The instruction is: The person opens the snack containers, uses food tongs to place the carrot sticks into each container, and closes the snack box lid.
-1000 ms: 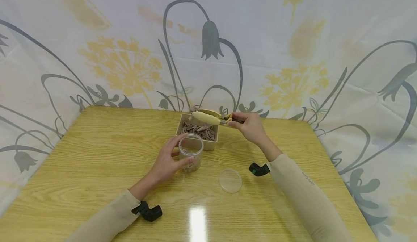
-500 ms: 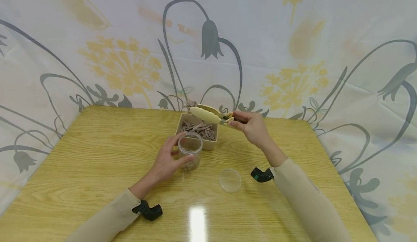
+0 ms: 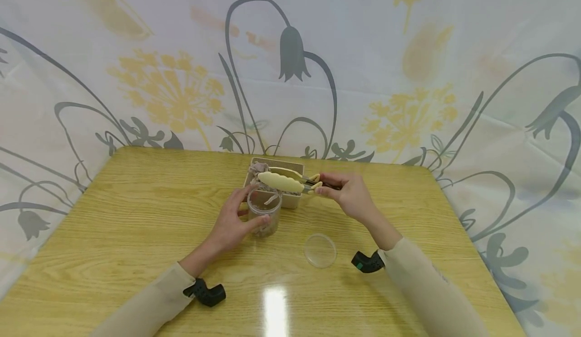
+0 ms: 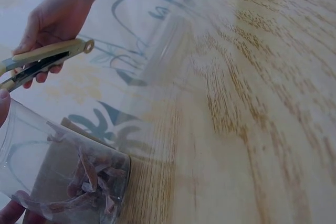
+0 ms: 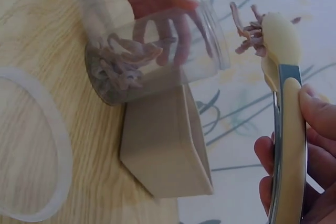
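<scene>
My left hand (image 3: pixel 236 223) grips a clear round jar (image 3: pixel 265 221) standing upright on the table. Greyish-brown dried strips (image 4: pixel 92 179) lie in its bottom. Cream-coloured tongs (image 3: pixel 281 180) are held in my right hand (image 3: pixel 349 195). Between the tong heads sits a clump of strips (image 5: pixel 251 34), plainly seen in the right wrist view. The heads are over the beige rectangular box (image 5: pixel 163 140) and close to the jar's mouth; in the head view they cover most of what the box holds. One strip hangs over the jar's mouth.
A clear round lid (image 3: pixel 320 250) lies flat on the wooden table (image 3: pixel 150 216), to the right of the jar. Behind the table's far edge hangs a flower-printed cloth (image 3: pixel 181 49).
The tongs with the clump of strips have moved from above the box's far side down and toward the jar. My left hand and the jar have barely shifted.
</scene>
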Available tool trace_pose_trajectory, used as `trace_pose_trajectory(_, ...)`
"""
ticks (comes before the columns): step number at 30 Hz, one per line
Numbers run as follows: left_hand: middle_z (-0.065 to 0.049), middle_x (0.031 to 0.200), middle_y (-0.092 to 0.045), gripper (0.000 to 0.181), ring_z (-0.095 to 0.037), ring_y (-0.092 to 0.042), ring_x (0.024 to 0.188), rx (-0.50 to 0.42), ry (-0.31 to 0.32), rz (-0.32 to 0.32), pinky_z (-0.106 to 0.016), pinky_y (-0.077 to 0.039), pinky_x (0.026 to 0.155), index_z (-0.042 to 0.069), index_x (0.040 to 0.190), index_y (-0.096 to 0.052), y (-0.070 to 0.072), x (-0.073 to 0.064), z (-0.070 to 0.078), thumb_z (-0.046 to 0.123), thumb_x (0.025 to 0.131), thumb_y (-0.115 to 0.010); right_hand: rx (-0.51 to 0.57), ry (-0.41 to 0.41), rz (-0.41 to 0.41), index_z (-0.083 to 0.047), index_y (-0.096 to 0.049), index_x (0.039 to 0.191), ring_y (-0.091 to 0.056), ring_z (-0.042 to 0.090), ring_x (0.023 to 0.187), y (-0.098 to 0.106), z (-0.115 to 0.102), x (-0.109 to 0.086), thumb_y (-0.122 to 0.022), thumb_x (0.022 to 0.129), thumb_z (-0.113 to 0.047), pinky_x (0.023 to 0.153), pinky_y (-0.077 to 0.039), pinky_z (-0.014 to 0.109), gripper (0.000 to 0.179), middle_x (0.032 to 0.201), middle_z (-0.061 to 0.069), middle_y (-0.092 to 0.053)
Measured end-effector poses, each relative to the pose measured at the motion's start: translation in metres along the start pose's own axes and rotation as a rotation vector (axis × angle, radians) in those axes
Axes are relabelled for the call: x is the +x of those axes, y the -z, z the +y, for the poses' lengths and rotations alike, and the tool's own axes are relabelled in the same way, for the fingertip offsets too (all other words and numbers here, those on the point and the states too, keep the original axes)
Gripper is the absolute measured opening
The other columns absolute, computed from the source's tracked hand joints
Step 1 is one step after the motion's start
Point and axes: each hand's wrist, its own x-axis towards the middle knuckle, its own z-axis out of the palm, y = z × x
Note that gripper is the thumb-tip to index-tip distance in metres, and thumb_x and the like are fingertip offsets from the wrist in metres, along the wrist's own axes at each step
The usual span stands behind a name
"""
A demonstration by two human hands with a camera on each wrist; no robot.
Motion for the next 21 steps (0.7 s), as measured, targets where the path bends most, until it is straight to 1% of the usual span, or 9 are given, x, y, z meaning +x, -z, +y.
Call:
trace_pose_trajectory(5,-0.016,0.135,-0.049,0.081,-0.035,-0.048,0.125,-0.009,0.006,0.004,-0.053,-0.050,0.096,0.012,0.152,-0.039,0.0000,0.0000,0.0003,0.022,0.084,-0.082,-0.005,0.027,-0.021,0.007,-0.068,0.121,-0.070,0.028,0.099,-0.0008,0.0060,-0.0043,-0.074,0.088,-0.003,0.080,-0.058,0.030,0.035,0.113,0.021,-0.070)
trace_pose_trajectory(11,-0.013,0.137,-0.048,0.082,-0.034,-0.047,0.127,-0.002,0.009,0.003,-0.052,-0.049,0.098,0.011,0.152,-0.038,0.0005,0.0001,0.0006,0.022,0.084,-0.082,-0.024,0.008,-0.053,0.008,-0.065,0.124,-0.069,0.028,0.103,-0.0001,0.0091,-0.0082,-0.074,0.089,-0.006,0.082,-0.057,0.030,0.039,0.117,0.022,-0.068)
trace_pose_trajectory(15,-0.014,0.137,-0.048,0.081,-0.035,-0.047,0.128,-0.013,0.010,-0.003,-0.051,-0.049,0.098,0.009,0.152,-0.038,0.0006,0.0001,-0.0004,0.022,0.085,-0.081,-0.054,0.008,-0.068,0.010,-0.063,0.126,-0.069,0.030,0.104,0.0024,0.0087,-0.0086,-0.074,0.089,-0.006,0.082,-0.057,0.031,0.041,0.119,0.024,-0.066)
trace_pose_trajectory(21,-0.013,0.135,-0.049,0.082,-0.034,-0.047,0.128,-0.014,0.026,-0.006,-0.052,-0.049,0.098,0.010,0.152,-0.039,0.0005,0.0008,-0.0013,0.024,0.084,-0.082,-0.143,-0.012,-0.089,0.008,-0.064,0.125,-0.068,0.029,0.105,0.0083,0.0035,-0.0051,-0.075,0.089,-0.010,0.083,-0.057,0.032,0.042,0.120,0.022,-0.066)
